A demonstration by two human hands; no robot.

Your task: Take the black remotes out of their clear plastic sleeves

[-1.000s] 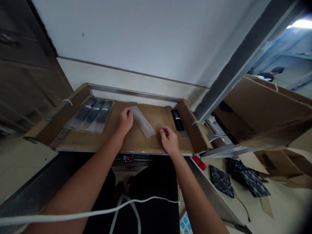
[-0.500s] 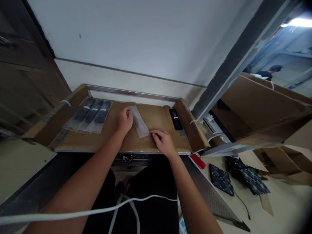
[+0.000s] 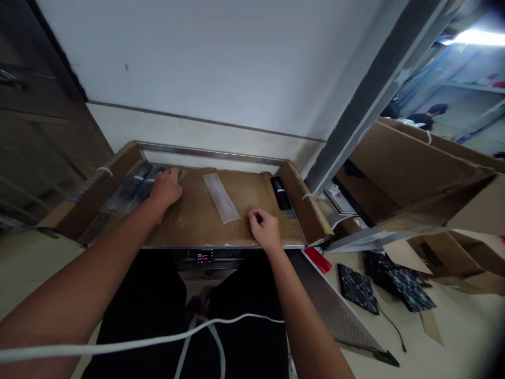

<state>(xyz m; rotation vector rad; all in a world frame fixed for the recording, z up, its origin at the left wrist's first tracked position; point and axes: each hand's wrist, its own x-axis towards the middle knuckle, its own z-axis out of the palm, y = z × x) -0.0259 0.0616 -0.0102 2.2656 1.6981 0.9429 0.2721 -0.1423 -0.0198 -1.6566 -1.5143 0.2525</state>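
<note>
My left hand [image 3: 166, 188] is on the rightmost of three dark items in clear plastic bags, its fingers curled on the bag's upper part and largely covering it. Two bagged dark items [image 3: 142, 184] lie beside it on the left, each with a white band. A flat translucent bag [image 3: 221, 198] lies slanted on the cardboard mid-tray, touched by neither hand. Just right of its lower end rests my right hand [image 3: 265, 228], fingers curled in with nothing visible in them. A black item with a white label [image 3: 280, 192] lies unbagged at the right.
The cardboard-lined tray [image 3: 189, 226] has raised side walls tied with white cable ties. A white cable [image 3: 158, 342] crosses low in front of me. Large cardboard boxes [image 3: 418, 179] stand at the right, and a person [image 3: 428, 116] is in the background.
My left hand has left the translucent bag and moved left to the bagged items. My right hand has let go of the bag's lower corner and curled its fingers.
</note>
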